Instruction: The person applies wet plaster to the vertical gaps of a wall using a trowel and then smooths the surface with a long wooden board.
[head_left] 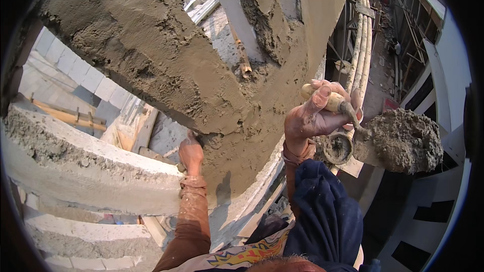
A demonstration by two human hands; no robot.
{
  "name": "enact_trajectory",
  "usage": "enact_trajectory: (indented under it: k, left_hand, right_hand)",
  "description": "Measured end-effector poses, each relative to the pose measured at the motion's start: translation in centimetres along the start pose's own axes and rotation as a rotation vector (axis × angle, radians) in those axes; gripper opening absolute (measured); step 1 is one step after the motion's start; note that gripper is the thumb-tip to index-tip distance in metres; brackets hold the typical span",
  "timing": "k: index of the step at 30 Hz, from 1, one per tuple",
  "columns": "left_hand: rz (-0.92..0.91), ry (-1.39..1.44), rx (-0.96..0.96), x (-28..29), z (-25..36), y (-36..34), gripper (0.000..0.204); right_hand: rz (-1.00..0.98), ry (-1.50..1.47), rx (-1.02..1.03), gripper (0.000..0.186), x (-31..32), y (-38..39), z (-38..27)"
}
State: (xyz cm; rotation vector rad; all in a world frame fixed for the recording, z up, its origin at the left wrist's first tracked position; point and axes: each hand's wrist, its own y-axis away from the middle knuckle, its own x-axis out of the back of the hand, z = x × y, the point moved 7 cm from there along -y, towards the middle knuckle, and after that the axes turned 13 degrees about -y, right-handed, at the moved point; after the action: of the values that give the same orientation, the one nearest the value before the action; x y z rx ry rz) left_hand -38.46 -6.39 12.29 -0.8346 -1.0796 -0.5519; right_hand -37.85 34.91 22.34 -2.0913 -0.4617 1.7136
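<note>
My right hand [317,115] is closed round the pale wooden handle of a trowel [335,102]. Its bent metal neck leads to a blade heaped with wet grey mortar [406,141], held out to the right. At the left, my left hand [191,156] is closed at the edge of a beam; its fingers are mostly hidden, and a small yellowish bit shows beside it. Fresh mortar [242,158] coats the junction between the hands. From there a broad mortar-covered beam [156,55] runs up to the left.
A round mortar-smeared container [337,148] sits below my right hand. Bamboo poles [361,45] run along the right, above a drop to a lower passage. Gaps open between the beams, with a curved concrete beam [101,163] at left and a short bamboo piece [243,60] in one gap.
</note>
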Motion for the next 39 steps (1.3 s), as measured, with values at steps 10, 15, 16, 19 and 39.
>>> enact_trajectory:
  k: [10, 15, 16, 19, 39]
  left_hand:
    - [0.063, 0.013, -0.154, -1.0, 1.7, 0.5, 0.050]
    - [0.201, -0.138, -0.386, -3.3, -0.8, 0.3, 0.025]
    - [0.192, -0.133, -0.416, -3.8, -1.0, 0.4, 0.023]
    - [0.220, -0.062, -0.471, -3.5, 0.4, 0.0, 0.019]
    - [-0.063, -0.297, -0.230, -3.1, -11.8, 1.3, 0.029]
  right_hand:
    - [-0.607, 0.389, -0.934, 0.032, 12.2, 18.1, 8.4]
    - [-0.349, 0.441, -1.570, 0.032, 17.5, 19.0, 5.6]
    - [-0.305, 0.418, -1.506, 0.032, 17.6, 17.7, 6.9]
    - [-0.164, 0.114, -1.534, 0.033, 13.8, 12.5, 10.9]
    - [0.086, 0.454, -2.003, 0.040, 39.1, 24.0, 12.9]
